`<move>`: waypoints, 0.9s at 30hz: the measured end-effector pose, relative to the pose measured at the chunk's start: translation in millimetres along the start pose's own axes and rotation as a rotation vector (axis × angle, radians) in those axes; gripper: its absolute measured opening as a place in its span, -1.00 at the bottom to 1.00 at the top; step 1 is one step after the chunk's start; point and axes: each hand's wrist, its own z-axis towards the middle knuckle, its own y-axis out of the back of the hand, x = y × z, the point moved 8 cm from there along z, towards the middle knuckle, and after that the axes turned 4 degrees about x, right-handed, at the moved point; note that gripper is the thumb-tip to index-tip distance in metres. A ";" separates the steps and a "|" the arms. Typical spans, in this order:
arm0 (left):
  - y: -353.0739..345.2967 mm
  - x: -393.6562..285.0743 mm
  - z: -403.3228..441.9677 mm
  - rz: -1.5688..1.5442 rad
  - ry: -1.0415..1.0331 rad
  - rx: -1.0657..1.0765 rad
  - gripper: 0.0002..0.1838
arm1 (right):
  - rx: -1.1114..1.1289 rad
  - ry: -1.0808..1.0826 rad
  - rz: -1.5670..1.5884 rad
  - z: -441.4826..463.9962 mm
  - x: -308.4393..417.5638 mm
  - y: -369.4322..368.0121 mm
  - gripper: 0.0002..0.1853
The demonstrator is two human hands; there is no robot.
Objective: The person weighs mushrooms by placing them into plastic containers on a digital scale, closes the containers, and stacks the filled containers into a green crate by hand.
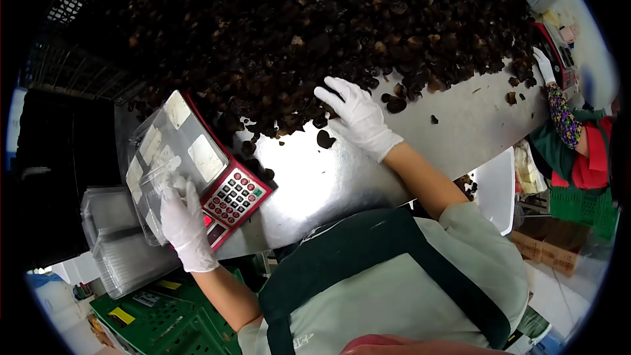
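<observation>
My left hand, in a white glove, grips the near edge of a clear plastic container that rests on a red electronic scale. Several pale patches show through the clear plastic. My right hand, also in a white glove, has its fingers stretched out and apart at the near edge of a big heap of dark brown, ear-shaped mushrooms. It holds nothing that I can see. One loose mushroom piece lies on the metal table just left of this hand.
Stacked clear plastic containers stand left of the scale. Below them is a green crate. A white bin sits past the table's near edge. At far right, a co-worker's gloved hand is beside another red scale.
</observation>
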 end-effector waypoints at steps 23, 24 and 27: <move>18.2 44.8 -47.6 -0.289 -0.024 -0.323 -0.57 | -0.224 -0.669 1.393 -41.1 -79.9 44.7 -0.76; 14.6 44.1 -46.6 -0.277 -0.063 -0.323 -0.55 | -0.273 -0.623 1.274 -53.4 -90.1 63.0 -0.76; 8.5 38.7 -42.6 -0.265 -0.096 -0.297 -0.56 | -0.221 -0.870 0.884 -114.0 -118.8 128.2 -0.81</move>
